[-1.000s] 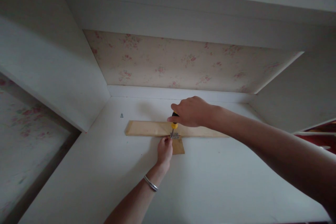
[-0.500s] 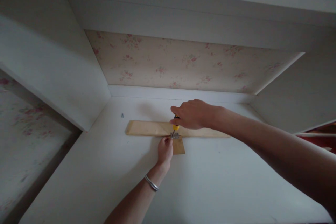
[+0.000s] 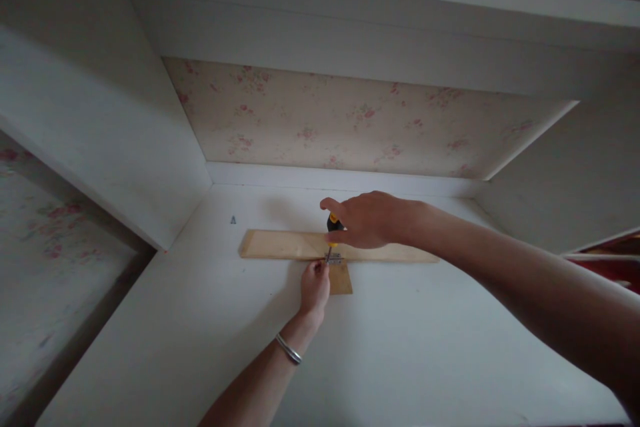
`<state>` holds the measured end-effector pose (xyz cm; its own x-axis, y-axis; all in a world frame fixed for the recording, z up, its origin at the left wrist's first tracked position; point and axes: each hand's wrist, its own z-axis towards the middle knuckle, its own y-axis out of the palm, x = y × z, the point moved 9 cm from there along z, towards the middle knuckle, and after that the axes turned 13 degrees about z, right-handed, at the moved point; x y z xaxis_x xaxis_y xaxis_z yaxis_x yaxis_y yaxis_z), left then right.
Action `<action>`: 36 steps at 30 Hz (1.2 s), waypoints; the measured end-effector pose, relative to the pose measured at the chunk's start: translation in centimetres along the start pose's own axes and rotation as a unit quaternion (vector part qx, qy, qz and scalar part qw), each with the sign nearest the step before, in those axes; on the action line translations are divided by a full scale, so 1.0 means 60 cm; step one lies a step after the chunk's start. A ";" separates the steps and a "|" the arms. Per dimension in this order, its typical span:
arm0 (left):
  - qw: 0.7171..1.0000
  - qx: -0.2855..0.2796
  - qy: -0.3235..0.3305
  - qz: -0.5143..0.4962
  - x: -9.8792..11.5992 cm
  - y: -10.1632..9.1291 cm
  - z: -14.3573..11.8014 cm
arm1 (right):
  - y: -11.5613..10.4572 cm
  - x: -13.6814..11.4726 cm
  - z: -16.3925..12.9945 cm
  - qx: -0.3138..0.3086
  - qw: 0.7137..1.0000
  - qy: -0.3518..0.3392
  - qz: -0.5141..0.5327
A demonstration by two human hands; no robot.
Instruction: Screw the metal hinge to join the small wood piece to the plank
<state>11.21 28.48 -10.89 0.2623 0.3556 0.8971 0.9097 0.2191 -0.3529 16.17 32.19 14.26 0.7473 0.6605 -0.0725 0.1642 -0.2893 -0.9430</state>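
Note:
A long pale wooden strip (image 3: 280, 245) lies across the white shelf floor (image 3: 410, 340), with a short wooden piece (image 3: 341, 278) butted against its near side. A small metal bracket (image 3: 334, 257) sits at their joint. My right hand (image 3: 367, 219) grips a yellow and black screwdriver (image 3: 333, 223) held upright, tip down at the bracket. My left hand (image 3: 314, 287), a silver bangle (image 3: 289, 349) on its wrist, pinches at the bracket just left of the tip; what it pinches is too small to tell.
The work lies inside a white alcove with a floral papered back wall (image 3: 345, 123), a slanted left wall (image 3: 100, 127) and a right wall (image 3: 565, 173). A tiny loose screw (image 3: 233, 219) lies on the floor left of the strip.
My right hand has turned slightly on the screwdriver handle, fingers shifting left, so more black and less yellow shows. My left hand and the wood pieces have stayed put.

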 end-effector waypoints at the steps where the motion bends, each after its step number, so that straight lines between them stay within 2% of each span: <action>1: 1.000 -0.002 -0.001 -0.001 0.000 0.001 0.000 | 0.003 -0.002 0.000 -0.009 1.000 -0.004 0.005; 5: 1.000 -0.002 -0.001 -0.002 -0.003 0.001 0.000 | -0.008 0.007 -0.001 0.026 0.999 0.026 -0.036; 10: 1.000 -0.002 0.002 0.001 -0.009 0.003 0.005 | 0.007 0.001 0.000 -0.032 0.999 -0.001 0.017; 14: 1.000 -0.002 0.003 -0.002 -0.011 0.004 0.005 | -0.008 0.007 0.003 0.010 0.999 0.030 -0.034; 19: 1.000 -0.006 0.006 -0.010 -0.008 0.003 0.002 | 0.006 0.002 0.004 -0.028 1.000 0.006 0.003; 23: 1.000 -0.004 0.003 -0.005 -0.007 0.001 0.001 | -0.005 0.013 0.004 0.014 0.999 0.029 -0.034; 28: 1.000 -0.007 -0.005 0.002 -0.008 0.001 0.001 | 0.011 0.005 0.004 -0.035 0.999 0.004 0.022; 32: 1.000 -0.008 -0.005 0.003 -0.006 0.000 0.001 | -0.002 0.014 0.004 0.005 0.999 0.035 -0.026; 36: 1.000 -0.007 -0.008 0.004 -0.006 -0.001 0.002 | 0.002 0.003 0.002 -0.009 1.000 -0.016 0.026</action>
<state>11.02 28.41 -11.22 0.2640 0.3709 0.8903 0.9121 0.2041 -0.3556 16.22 32.37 14.09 0.7337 0.6667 -0.1313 0.1380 -0.3353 -0.9320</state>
